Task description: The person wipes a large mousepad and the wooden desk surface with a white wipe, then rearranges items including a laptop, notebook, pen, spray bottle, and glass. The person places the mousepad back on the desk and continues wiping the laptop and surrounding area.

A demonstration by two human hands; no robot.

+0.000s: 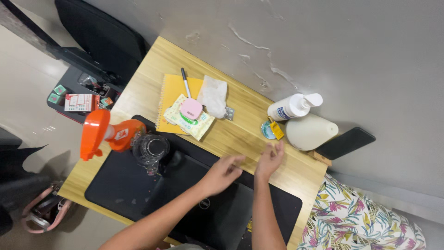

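Both hands hovered empty over the wooden counter (240, 134): the left hand (223, 173) loosely open at the closed black laptop's (208, 210) far edge, the right hand (270, 159) with spread fingers just beyond it. The orange spray bottle (108, 134) stood untouched nearby, the laptop unopened.

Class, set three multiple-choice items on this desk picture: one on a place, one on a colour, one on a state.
1. Where does the white pen lie?
A on the yellow spiral notebook
B on the floor
C in a hand

2. What colour is the spray bottle's trigger head?
A blue
B orange
C green

3. How are the person's left hand and right hand?
A gripping a cup
B empty, fingers loose
C clasped together

Answers: A, the pen crosses the notebook's top; B, plainly orange; B, neither holds anything.
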